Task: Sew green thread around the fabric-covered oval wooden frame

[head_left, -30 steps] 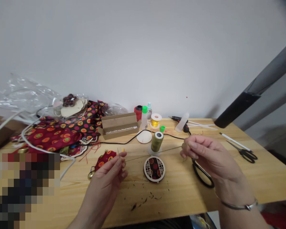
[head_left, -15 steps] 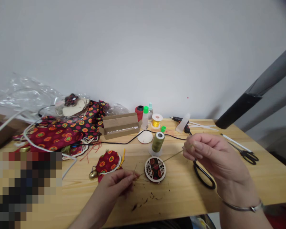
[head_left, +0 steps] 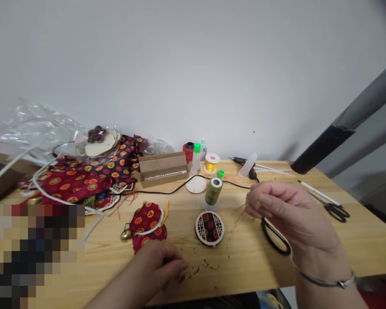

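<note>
My right hand (head_left: 279,210) is raised on the right, thumb and fingers pinched on a thin olive thread (head_left: 239,211) whose loose end hangs to the left. Low over the table's front, my left hand (head_left: 162,268) has its fingers curled together; what they hold, if anything, is hidden and blurred. Between the hands lies a round ornament (head_left: 209,228) with a white lattice frame over dark patterned fabric. Behind it stands an olive thread spool (head_left: 214,192). Left of it are a red patterned fabric piece (head_left: 147,219) and a brass bell (head_left: 126,234).
Black scissor handles (head_left: 276,240) show beneath my right hand. Farther right lie black scissors (head_left: 336,211) and a white pen (head_left: 320,193). At the back are a cardboard box (head_left: 164,169), yellow cord (head_left: 211,165), a glue gun (head_left: 239,161) and bottles. Patterned fabric (head_left: 80,184) heaps up left.
My left hand has let go of the thread and moved down and slightly left. The thread, stretched between my hands before, now hangs slack from my right hand, which has barely moved.
</note>
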The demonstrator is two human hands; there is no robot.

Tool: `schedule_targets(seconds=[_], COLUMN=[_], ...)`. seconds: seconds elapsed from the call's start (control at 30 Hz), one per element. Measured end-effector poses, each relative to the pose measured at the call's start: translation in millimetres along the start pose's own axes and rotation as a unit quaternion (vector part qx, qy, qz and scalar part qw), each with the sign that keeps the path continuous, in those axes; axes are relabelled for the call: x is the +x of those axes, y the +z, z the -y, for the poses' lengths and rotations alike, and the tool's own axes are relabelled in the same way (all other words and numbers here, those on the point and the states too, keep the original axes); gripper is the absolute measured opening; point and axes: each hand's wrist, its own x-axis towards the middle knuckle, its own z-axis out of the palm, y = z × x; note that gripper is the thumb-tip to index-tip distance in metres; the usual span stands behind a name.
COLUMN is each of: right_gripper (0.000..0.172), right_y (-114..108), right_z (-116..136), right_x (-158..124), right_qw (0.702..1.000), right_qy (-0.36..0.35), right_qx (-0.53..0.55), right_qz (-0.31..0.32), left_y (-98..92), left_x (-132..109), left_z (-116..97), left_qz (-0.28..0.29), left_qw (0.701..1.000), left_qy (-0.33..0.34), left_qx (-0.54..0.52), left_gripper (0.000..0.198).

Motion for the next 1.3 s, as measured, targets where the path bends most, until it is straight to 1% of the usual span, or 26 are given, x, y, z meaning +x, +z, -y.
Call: schedule_targets(seconds=[0.03,0.07,0.1,0.13,0.2,0.27,0.37,0.43,0.5,0.57,0.67,0.83,0.93,1.0,1.07,1.17,1.23,1.3], right_gripper=[0.020,0.021,0.021,0.021,0.020,0.018,0.017,0.018,0.020,0.022,0.023,0.020,0.017,0.017,0.017,0.020,0.023,0.023], right_y=[0.8,1.9,3.4,5.3,10.2,16.3,25.6,30.1,32.6,33.4,33.0,30.7,26.7,23.9,22.3,23.5,26.4,30.4], right_z=[-0.5,-1.1,-1.7,-2.3,-2.7,-1.5,3.2,6.9,9.4,10.0,8.2,4.0,0.0,-3.7,-7.2,-10.7,-12.6,-15.5], right_x=[0.4,1.0,1.6,2.3,3.9,5.6,8.2,10.1,12.1,13.9,15.8,18.5,20.5,21.9,23.5,26.1,27.9,29.3], right_qw=[1.000,1.000,1.000,0.999,0.998,0.997,0.994,0.990,0.986,0.983,0.981,0.984,0.988,0.993,0.998,1.000,0.999,0.998], right_qy=[0.003,0.006,0.012,0.017,0.028,0.034,0.037,0.037,0.039,0.041,0.040,0.030,0.009,0.007,0.015,0.026,0.036,0.055], right_qx=[-0.004,-0.010,-0.016,-0.023,-0.036,-0.049,-0.079,-0.113,-0.147,-0.168,-0.177,-0.169,-0.152,-0.115,-0.057,0.006,0.024,0.039], right_qz=[0.005,0.011,0.017,0.023,0.032,0.040,0.061,0.072,0.072,0.069,0.062,0.052,0.010,-0.017,-0.025,-0.015,-0.011,-0.007], left_y=[-2.3,-4.6,-6.6,-8.1,-9.2,-7.3,-1.3,2.3,4.4,4.9,4.1,2.1,0.7,0.0,-0.4,-0.1,0.5,0.9], left_x=[-0.5,-0.7,-0.7,-0.5,0.2,1.2,3.2,4.7,6.3,8.0,10.2,11.6,13.3,16.0,19.7,25.1,27.7,29.2], left_z=[-4.7,-11.0,-18.6,-27.1,-45.1,-61.7,-80.8,-89.2,-94.4,-96.5,-95.3,-88.8,-83.2,-78.2,-72.7,-66.3,-64.7,-65.3], left_qz=[-0.019,-0.053,-0.094,-0.123,-0.168,-0.173,-0.122,-0.100,-0.089,-0.088,-0.088,-0.072,-0.061,-0.065,-0.084,-0.122,-0.139,-0.142], left_qw=[1.000,0.998,0.995,0.989,0.970,0.959,0.955,0.952,0.953,0.957,0.961,0.965,0.968,0.968,0.965,0.956,0.943,0.921], left_qy=[0.004,0.016,0.045,0.082,0.152,0.165,0.161,0.161,0.157,0.146,0.133,0.157,0.135,0.130,0.148,0.176,0.176,0.161], left_qx=[0.006,0.005,-0.003,-0.022,-0.086,-0.150,-0.217,-0.242,-0.242,-0.233,-0.226,-0.200,-0.201,-0.204,-0.200,-0.202,-0.245,-0.324], left_gripper=[0.024,0.024,0.023,0.021,0.019,0.025,0.030,0.027,0.022,0.018,0.018,0.010,0.013,0.014,0.015,0.016,0.014,0.013])
